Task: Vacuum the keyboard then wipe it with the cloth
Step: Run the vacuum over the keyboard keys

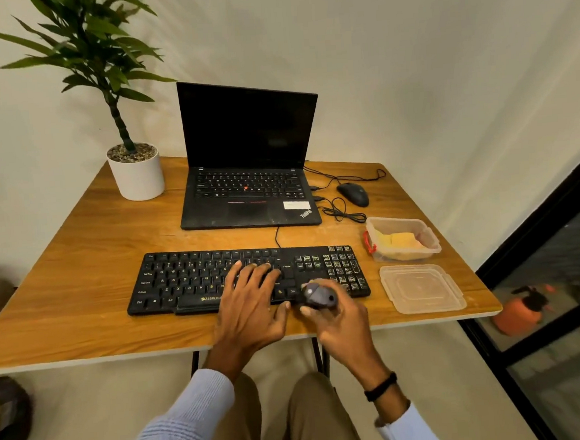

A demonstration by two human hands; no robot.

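A black wired keyboard [190, 281] lies near the front edge of the wooden table [78, 255]. My left hand [249, 301] rests flat on its right-middle keys, fingers spread and straight. My right hand [340, 322] grips a small dark grey handheld vacuum [318, 295] over the keyboard's front right part, by the arrow keys. Light specks show among the number-pad keys. A yellow cloth [398, 243] sits folded inside an open clear plastic box [430, 241] right of the keyboard.
The box's clear lid [420, 291] lies at the table's front right corner. An open black laptop [248, 188], a black mouse [353, 194] with looped cables and a potted plant [136, 172] stand behind. An orange sprayer [519, 310] sits on the floor at right.
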